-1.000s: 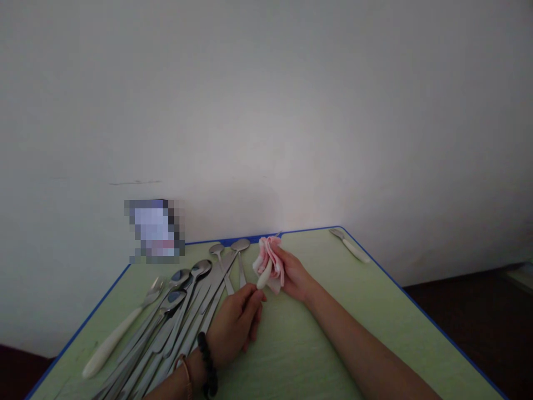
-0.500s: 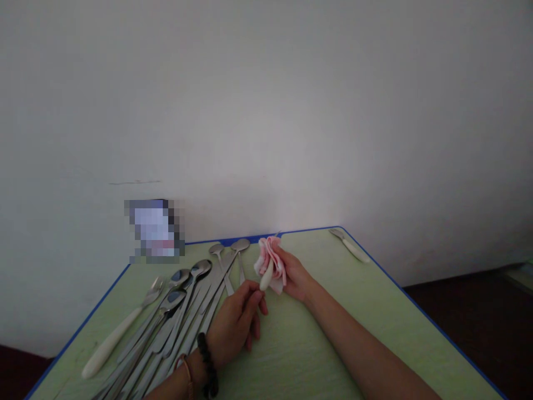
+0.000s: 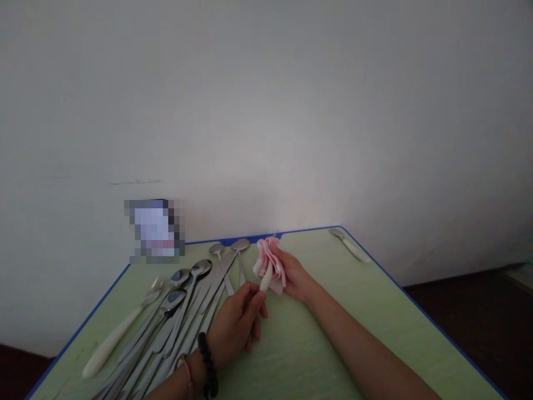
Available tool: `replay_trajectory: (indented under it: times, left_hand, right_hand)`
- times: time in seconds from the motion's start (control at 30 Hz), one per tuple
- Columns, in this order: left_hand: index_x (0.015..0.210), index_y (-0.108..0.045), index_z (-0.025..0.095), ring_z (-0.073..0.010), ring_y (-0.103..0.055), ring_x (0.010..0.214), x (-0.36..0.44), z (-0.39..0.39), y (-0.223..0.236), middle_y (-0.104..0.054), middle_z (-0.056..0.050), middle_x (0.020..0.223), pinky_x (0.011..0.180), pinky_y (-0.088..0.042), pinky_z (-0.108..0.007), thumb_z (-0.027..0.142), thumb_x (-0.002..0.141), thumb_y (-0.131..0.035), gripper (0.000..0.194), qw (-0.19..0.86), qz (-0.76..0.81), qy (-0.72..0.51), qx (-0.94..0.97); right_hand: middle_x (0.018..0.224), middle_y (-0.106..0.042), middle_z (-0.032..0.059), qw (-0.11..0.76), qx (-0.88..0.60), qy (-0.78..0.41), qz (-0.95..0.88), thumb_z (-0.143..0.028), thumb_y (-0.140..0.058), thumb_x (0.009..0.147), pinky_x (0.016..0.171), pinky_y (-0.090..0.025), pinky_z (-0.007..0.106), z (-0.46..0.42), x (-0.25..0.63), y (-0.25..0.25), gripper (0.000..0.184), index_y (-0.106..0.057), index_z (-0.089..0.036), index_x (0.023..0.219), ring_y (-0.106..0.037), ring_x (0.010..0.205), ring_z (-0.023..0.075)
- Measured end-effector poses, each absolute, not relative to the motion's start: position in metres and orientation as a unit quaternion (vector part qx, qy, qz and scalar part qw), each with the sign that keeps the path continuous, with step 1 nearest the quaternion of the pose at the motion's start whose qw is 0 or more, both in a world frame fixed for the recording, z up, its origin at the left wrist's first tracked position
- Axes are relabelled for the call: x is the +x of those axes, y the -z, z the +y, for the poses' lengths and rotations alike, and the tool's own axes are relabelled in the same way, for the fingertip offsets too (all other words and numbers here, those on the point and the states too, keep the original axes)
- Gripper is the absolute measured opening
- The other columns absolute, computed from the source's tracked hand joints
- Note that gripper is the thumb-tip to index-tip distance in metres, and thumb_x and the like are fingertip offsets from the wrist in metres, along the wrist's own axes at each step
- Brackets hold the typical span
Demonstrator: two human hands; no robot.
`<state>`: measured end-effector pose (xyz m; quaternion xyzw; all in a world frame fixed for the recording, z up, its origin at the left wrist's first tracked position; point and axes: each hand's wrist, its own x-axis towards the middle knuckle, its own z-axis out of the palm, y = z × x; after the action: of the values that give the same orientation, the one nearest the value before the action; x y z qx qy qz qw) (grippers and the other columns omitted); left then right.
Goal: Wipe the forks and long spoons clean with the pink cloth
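Between both hands is a white-handled fork [image 3: 266, 279], held above the table with its handle end toward me. My left hand [image 3: 239, 314] is closed and pinches the end of that handle. A folded pink and white cloth [image 3: 268, 258] wraps the fork's upper part, and my right hand [image 3: 293, 275] is closed on the cloth around it. Only a thin metal tip pokes out above the cloth; the rest of the head is hidden. Left of my left hand lie several steel spoons [image 3: 201, 268] and other long-handled cutlery, partly under my forearm.
Another white-handled fork [image 3: 116, 339] lies at the left of the green table [image 3: 303, 344]. A third such fork [image 3: 352, 247] rests near the far right corner. A blurred-out screen [image 3: 154, 228] leans on the wall [image 3: 266, 111] at the back left.
The cloth and my right hand have shifted very slightly on the fork, whose handle is tilted a little differently. The cutlery on the table has not moved.
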<state>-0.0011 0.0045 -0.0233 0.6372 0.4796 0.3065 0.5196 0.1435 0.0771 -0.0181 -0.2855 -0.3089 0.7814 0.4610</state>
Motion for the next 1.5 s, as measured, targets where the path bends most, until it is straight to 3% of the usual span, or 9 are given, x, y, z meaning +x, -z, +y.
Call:
replay_trajectory:
  times: [0.53,1.1,1.5]
  left_hand:
    - [0.076,-0.045,0.020,-0.0055,-0.036,0.026,-0.0001,0.0047,0.0224,-0.046,0.009,0.041,0.028,-0.025,-0.013,0.039,0.090,-0.032,0.027,0.505,0.484,-0.293,0.652]
    - [0.074,-0.046,0.019,-0.0056,-0.039,0.028,-0.0003,0.0039,0.0218,-0.047,0.009,0.043,0.030,-0.027,-0.013,0.043,0.089,-0.034,0.031,0.490,0.492,-0.291,0.658]
    - [0.078,-0.047,0.018,-0.0048,-0.038,0.030,0.0022,0.0044,0.0179,-0.047,0.008,0.050,0.029,-0.028,-0.013,0.040,0.086,-0.039,0.025,0.503,0.499,-0.286,0.645]
  right_hand:
    - [0.055,-0.061,0.0006,0.460,-0.298,-0.778,-0.306,-0.051,-0.063,0.070,0.049,-0.038,0.020,0.0776,0.1430,0.0199,0.041,-0.060,-0.010,0.067,-0.053,0.048,0.0078]
    - [0.052,-0.058,-0.0018,0.462,-0.307,-0.768,-0.321,-0.050,-0.064,0.069,0.049,-0.038,0.021,0.0780,0.1421,0.0214,0.038,-0.061,-0.012,0.070,-0.049,0.044,0.0071]
    - [0.051,-0.058,-0.0006,0.457,-0.315,-0.757,-0.344,-0.055,-0.063,0.066,0.045,-0.034,0.020,0.0723,0.1409,0.0142,0.044,-0.058,-0.012,0.063,-0.049,0.043,0.0071]
